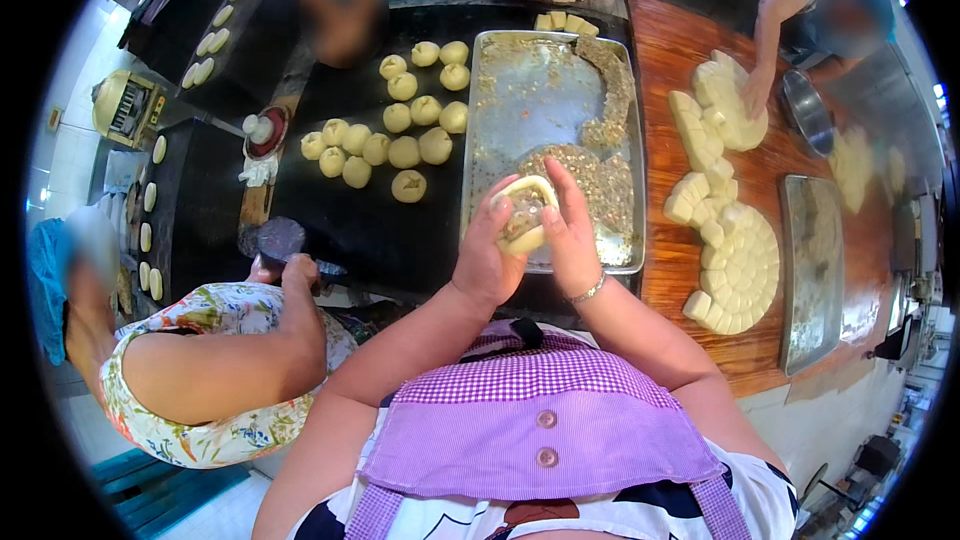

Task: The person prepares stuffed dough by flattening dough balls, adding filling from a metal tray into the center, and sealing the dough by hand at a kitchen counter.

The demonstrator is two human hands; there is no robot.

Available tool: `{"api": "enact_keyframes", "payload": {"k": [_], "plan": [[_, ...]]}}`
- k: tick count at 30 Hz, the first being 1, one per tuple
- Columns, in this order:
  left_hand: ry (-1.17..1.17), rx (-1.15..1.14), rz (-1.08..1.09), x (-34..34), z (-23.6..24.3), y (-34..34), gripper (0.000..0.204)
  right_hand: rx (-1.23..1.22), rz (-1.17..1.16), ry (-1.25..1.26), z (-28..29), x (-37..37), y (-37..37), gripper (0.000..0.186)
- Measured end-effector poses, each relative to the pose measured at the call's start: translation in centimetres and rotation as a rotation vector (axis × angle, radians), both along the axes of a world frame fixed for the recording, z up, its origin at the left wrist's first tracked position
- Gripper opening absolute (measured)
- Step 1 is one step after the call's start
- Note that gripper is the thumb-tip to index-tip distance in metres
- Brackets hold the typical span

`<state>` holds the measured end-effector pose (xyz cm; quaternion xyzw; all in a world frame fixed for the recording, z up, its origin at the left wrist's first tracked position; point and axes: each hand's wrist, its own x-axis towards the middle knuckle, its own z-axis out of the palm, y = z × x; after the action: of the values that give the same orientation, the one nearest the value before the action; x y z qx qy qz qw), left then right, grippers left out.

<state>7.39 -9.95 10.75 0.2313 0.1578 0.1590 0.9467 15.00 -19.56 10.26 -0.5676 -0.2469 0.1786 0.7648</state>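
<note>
Between my two hands, above the near edge of a metal tray (530,100), I hold a round of pale dough (524,242) cupped around a lump of chunky brown filling (527,212). My left hand (488,252) curls around its left side. My right hand (573,240), with a bracelet at the wrist, closes on its right side, thumb at the dough's rim. More of the nutty filling (612,180) lies along the tray's right side and near end. Left of the tray, several filled dough balls (404,152) sit on the black worktop.
Cut dough pieces (742,270) are spread over the wooden table (660,50) at right, beside another metal tray (812,270) and a steel bowl (808,112). A co-worker's hand (757,95) presses dough there. At left, another person's hands hold a dark tool (280,237). Someone stands across the worktop.
</note>
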Motion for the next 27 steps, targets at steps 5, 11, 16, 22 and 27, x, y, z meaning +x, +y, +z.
{"api": "enact_keyframes", "payload": {"k": [5,11,16,22,27], "plan": [[0.112,0.18,0.061,-0.2,-0.1,-1.9,0.038,-0.063,-0.024,-0.207,-1.2,-0.2,0.2,0.039],[0.227,0.374,0.016,-0.1,0.3,-1.7,0.037,-0.023,-0.143,-0.132,-1.4,-1.4,0.8,0.03],[0.067,0.207,0.01,-0.4,0.5,-1.5,0.037,-0.07,-0.134,-0.107,0.4,-1.3,0.4,0.028],[0.222,0.59,0.047,-0.7,-0.5,-2.8,0.039,-0.131,-0.25,-0.351,-0.9,-2.6,0.4,0.02],[0.145,0.384,0.05,-0.1,-0.5,-1.8,0.038,0.032,-0.23,0.234,-0.5,-1.9,0.8,0.021]]}}
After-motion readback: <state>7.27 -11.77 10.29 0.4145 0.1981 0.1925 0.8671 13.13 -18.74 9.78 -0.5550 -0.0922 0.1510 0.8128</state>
